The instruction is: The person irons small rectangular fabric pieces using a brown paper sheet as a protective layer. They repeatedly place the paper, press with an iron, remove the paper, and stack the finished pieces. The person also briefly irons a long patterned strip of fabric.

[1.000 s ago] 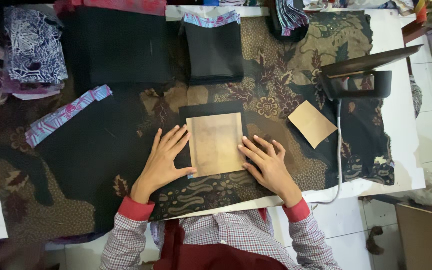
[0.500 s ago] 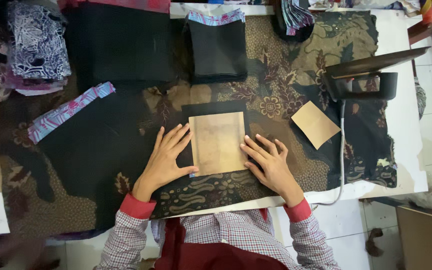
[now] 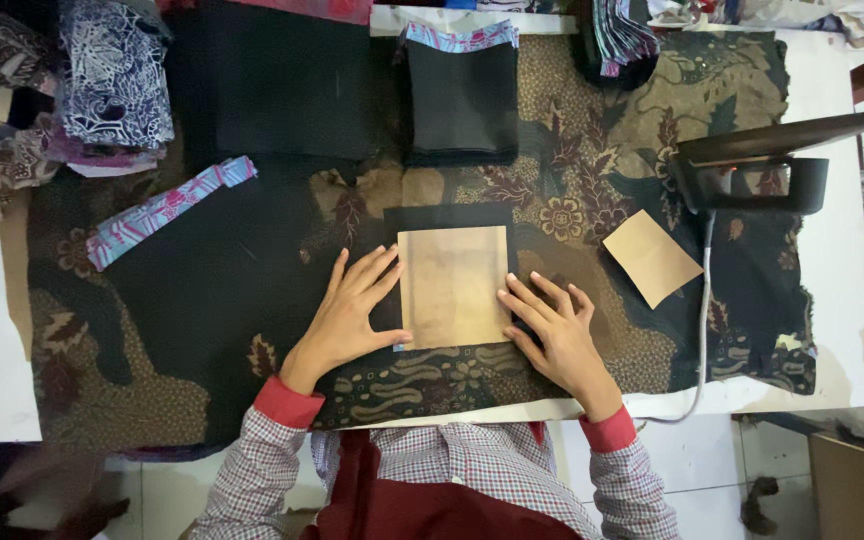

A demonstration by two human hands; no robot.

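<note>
Tan square card template (image 3: 453, 287) lies flat on a black fabric piece (image 3: 449, 214), whose lower part it hides, between both hands. Left hand (image 3: 352, 310) and right hand (image 3: 557, 328) rest open, fingers spread, fingertips touching the card's side edges, gripping nothing. Beyond the right hand: smaller tan card (image 3: 652, 257) and iron (image 3: 757, 170), cord partly hidden.

Flat tan card (image 3: 453, 286) on black fabric (image 3: 449, 215)

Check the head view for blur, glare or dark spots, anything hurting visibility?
Head view: centre sharp, both hands, left hand and right hand, and the tan card crisp; bottom-left corner smeared; black fabric pieces lose detail in dim light; white table edge bright, not blown out; no glare.
</note>
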